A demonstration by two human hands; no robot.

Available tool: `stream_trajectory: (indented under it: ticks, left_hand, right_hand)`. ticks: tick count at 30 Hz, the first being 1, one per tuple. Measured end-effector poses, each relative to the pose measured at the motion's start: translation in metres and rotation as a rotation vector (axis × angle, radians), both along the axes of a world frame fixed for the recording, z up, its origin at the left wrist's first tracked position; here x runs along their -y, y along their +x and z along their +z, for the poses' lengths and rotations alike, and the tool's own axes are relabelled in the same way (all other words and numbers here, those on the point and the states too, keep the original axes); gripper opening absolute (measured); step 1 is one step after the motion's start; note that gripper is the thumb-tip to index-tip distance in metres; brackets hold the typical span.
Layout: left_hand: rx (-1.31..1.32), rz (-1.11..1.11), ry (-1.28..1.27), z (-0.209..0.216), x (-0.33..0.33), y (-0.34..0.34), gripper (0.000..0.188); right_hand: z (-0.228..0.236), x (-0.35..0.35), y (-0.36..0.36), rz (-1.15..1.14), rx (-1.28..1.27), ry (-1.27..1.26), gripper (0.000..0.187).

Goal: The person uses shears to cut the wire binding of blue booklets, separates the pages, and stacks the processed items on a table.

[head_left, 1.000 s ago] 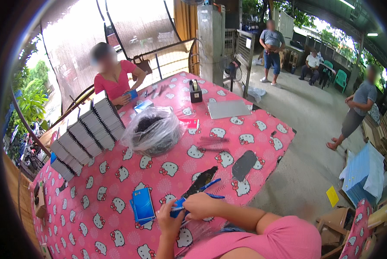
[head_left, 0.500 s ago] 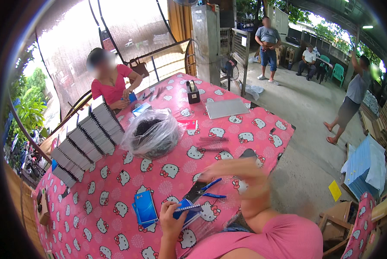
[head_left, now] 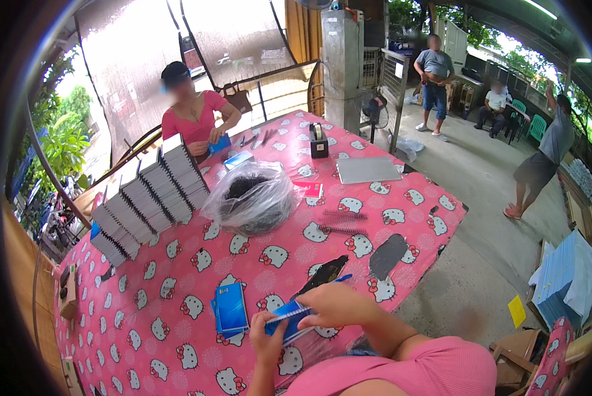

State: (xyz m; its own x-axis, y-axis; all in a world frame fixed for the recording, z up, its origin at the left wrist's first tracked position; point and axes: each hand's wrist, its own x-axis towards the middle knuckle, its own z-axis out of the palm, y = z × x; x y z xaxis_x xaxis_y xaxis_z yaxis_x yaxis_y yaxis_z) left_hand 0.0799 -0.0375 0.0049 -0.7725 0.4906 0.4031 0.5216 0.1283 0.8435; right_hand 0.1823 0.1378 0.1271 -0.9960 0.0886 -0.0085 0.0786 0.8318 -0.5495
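Observation:
My left hand (head_left: 267,338) is closed on a small blue spiral notebook (head_left: 288,309), held tilted above the table's near edge. My right hand (head_left: 326,305) is bent over the notebook's bound edge, its fingers closed against the coil. Just past that hand a blue handle end (head_left: 343,278), apparently of pliers, shows; the rest is hidden. Beside my left hand lies a small pile of blue notebooks (head_left: 230,307). A black, worn flat piece (head_left: 329,270) and a dark grey flat pad (head_left: 388,256) lie beyond my right hand.
A pink cat-print cloth covers the table (head_left: 170,330). On it stand stacked spiral-bound books (head_left: 152,198), a plastic bag of black coils (head_left: 253,201), loose coils (head_left: 343,222), a tape dispenser (head_left: 318,142) and a grey board (head_left: 368,169). Across sits a co-worker (head_left: 197,119) holding something blue.
My right hand has come back from over the pliers and dark pad to the notebook's coil. The left hand keeps its hold. The whole view has shifted slightly.

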Motion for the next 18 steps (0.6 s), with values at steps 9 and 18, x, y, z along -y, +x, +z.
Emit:
stream_trajectory:
  ticks: [9, 18]
  left_hand:
    - [0.145, -0.118, 0.012, -0.009, -0.005, -0.009, 0.026]
    - [0.566, -0.213, 0.339, -0.020, 0.000, -0.011, 0.034]
  right_hand:
    - [-0.041, 0.014, -0.033, 0.138, 0.208, 0.092, 0.033]
    - [-0.073, 0.018, -0.055, 0.203, 0.333, 0.198, 0.039]
